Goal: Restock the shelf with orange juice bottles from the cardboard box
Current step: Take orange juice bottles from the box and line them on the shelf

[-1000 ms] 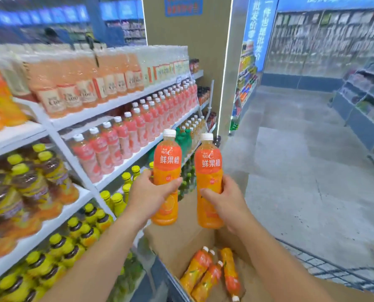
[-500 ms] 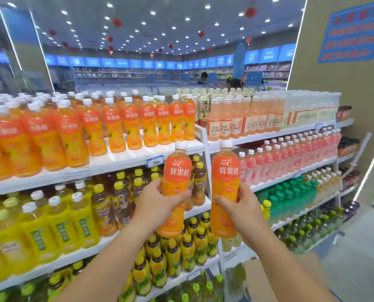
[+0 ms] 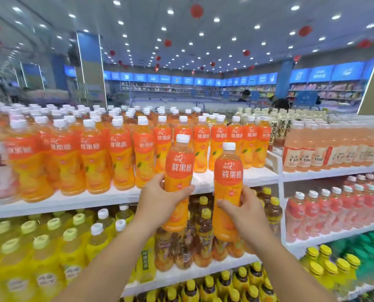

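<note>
Left bottle: the orange juice bottle [image 3: 178,171] stands upright in the left hand [image 3: 160,199], thumb on its left side, fingers [image 3: 188,189] curled round the back so the tips show on the right, all just under the label; its cap rises clear above the grip and its base hangs below
Right bottle: a second juice bottle [image 3: 228,177], also upright, is gripped low on the label by the right hand [image 3: 244,212], thumb across the front, fingers [image 3: 248,194] wrapped round the right side
Where: both are held in the air, side by side and apart, before the front edge of the top shelf [image 3: 257,173] near its right-hand corner, in front of a bare white strip; matching shelved juice bottles [image 3: 120,158] fill the rest of that shelf
Since half a second ago: both bottles have risen from the second shelf's level to the top one, the left now higher than the right; the grips are unchanged
A second ago: they were held low in the aisle, side-on to the shelf
Look and feel: clear plastic with a gently waisted shape, orange liquid, glossy orange-red wrap with white characters, white screw caps; the shelf is flat white board
Below: yellow drinks [image 3: 51,247] and dark tea bottles [image 3: 181,247] with yellow caps
</note>
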Demonstrator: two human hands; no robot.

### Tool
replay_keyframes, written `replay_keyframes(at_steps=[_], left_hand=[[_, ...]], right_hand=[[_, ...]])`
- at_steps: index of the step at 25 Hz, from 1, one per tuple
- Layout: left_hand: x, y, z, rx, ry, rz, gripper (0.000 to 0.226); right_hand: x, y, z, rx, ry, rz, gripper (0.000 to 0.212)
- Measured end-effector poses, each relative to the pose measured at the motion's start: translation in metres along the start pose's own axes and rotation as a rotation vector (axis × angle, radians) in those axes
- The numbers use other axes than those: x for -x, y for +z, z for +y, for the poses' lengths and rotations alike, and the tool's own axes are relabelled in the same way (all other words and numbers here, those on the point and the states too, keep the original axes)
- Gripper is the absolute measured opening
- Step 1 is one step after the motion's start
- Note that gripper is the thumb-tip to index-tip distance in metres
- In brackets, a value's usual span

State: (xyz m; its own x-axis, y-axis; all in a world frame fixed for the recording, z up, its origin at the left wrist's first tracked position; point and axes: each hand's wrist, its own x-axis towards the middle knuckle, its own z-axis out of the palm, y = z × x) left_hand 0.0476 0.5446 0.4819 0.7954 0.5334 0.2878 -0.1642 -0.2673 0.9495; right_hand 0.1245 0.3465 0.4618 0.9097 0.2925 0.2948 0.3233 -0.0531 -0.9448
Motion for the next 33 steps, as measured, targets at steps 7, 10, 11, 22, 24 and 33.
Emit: replay_keyframes(at_steps=[7,10,11,22,24,33], left_hand=[[-0.059,-0.013,-0.015,0.027,0.066,0.054,0.03],[-0.076,0.0,-0.021,0.028,0.078,0.116,0.031],[-0.081,0.005,-0.022,0.021,0.083,0.142,0.031],[-0.124,0.039,-0.026,-0.11,0.073,0.331,0.035],[-0.129,0.039,-0.03,-0.098,0.057,0.32,0.04],[-0.128,0.04,-0.055,-0.219,0.049,0.335,0.037]], right_hand=[[-0.075,0.056,0.007,-0.007,-0.038,-0.053,0.032],[-0.107,0.062,0.008,-0.022,-0.086,-0.097,0.034],[-0.117,0.062,0.008,-0.031,-0.102,-0.109,0.035],[-0.193,0.071,0.03,-0.104,-0.183,-0.218,0.039],[-0.198,0.076,0.036,-0.115,-0.178,-0.22,0.039],[-0.197,0.081,0.056,-0.201,-0.162,-0.276,0.041]])
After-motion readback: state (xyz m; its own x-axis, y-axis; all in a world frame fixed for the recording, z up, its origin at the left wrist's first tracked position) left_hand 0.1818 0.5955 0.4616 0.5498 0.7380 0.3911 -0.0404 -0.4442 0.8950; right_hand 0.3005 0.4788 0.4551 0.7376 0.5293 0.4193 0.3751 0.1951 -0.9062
